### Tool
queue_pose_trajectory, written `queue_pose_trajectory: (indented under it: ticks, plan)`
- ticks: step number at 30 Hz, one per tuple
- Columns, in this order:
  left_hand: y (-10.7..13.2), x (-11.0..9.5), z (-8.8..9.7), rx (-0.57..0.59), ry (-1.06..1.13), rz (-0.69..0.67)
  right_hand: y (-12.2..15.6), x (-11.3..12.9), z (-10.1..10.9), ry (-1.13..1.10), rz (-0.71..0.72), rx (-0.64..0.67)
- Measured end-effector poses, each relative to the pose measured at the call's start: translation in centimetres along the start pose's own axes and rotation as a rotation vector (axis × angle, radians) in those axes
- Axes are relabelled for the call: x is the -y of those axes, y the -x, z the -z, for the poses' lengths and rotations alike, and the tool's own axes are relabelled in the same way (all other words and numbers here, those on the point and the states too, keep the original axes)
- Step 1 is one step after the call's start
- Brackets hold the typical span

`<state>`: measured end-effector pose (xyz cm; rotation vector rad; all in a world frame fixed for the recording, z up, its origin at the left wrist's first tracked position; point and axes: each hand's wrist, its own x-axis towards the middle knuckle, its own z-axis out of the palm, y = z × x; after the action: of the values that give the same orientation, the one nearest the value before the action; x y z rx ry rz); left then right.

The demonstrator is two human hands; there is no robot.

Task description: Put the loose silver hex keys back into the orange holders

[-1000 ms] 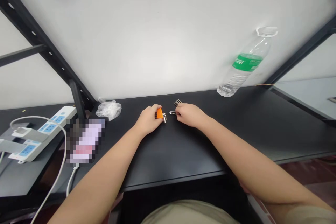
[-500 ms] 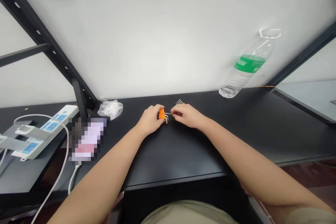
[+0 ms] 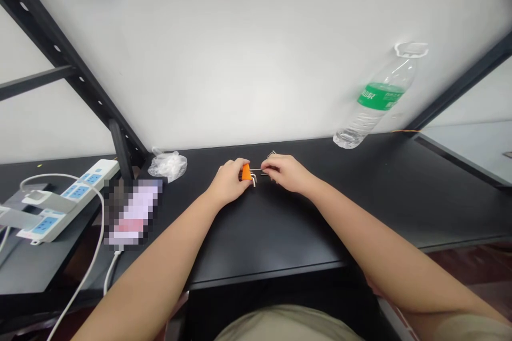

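My left hand is closed around an orange hex key holder above the black desk. Short bent ends of silver hex keys stick out of its right side. Thumb and fingers of my right hand pinch the far end of a thin straight hex key that reaches across to the holder. A short dark rod shows just under those fingertips. Behind the right hand, the tips of several thin metal rods show, the rest of them hidden by the hand.
On the black desk, a crumpled clear plastic bag lies left of my hands. A blurred-out phone with a white cable is nearer. Further left is a white power strip. A large water bottle stands at the right by the wall.
My right hand has shifted very slightly, and the straight hex key now looks more level. The dark rod end shows beneath the fingertips. My left hand stays in place.
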<state>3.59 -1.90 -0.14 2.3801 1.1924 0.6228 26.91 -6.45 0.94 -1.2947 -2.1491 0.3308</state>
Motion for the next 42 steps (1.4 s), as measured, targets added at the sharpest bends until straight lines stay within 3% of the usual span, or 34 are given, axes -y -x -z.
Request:
queue_pose_trajectory:
  ticks: [9, 15, 21, 24, 28, 30, 35, 42]
  plan:
    - [0.1, 0.0, 0.1, 0.009, -0.012, 0.015, 0.1, -0.1, 0.1, 0.013, 0.036, -0.020]
    - [0.2, -0.7, 0.4, 0.005, -0.151, -0.112, 0.0, 0.6, -1.1, -0.018, 0.110, -0.059]
    - [0.5, -1.4, 0.5, 0.004, -0.146, -0.176, -0.5, 0.9, -2.9, -0.390, -0.129, -0.089]
    - [0.4, -1.2, 0.5, 0.001, -0.118, -0.160, -0.4, 0.2, -3.1, -0.538, -0.259, -0.021]
    - [0.2, -0.6, 0.3, 0.026, -0.077, -0.152, -0.3, -0.1, -2.7, -0.603, -0.314, 0.078]
    - [0.2, -0.4, 0.2, 0.028, -0.065, -0.133, -0.2, -0.3, -2.1, -0.513, -0.305, 0.085]
    - [0.1, -0.1, 0.0, 0.019, -0.054, -0.078, 0.1, -1.8, 0.0, 0.064, -0.135, 0.014]
    - [-0.1, 0.2, -0.2, 0.013, -0.037, -0.024, 0.4, -3.1, 0.2, 0.288, -0.187, 0.217]
